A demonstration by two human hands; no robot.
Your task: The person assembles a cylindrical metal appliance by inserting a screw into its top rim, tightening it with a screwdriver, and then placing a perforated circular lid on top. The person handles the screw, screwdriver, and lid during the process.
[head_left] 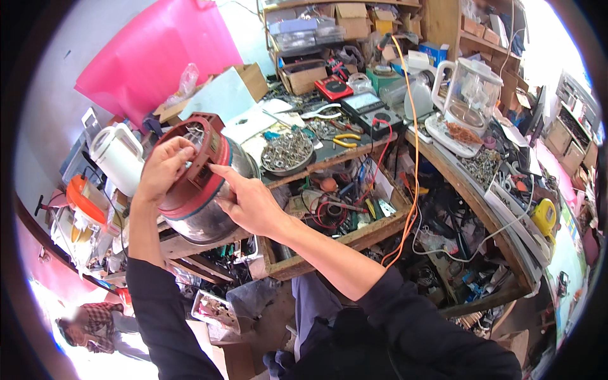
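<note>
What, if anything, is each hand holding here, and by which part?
A firm hold cannot be told: the left hand is at the open red base of the metal appliance; the right hand has its index finger against that base's side.

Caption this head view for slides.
Both hands on a red-and-silver appliance, near a dish of metal parts on a cluttered workbench.

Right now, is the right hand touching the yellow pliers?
Apart: the head view shows the right hand at the metal pot, while the yellow pliers lie farther right, with the bench edge visible between.
</note>
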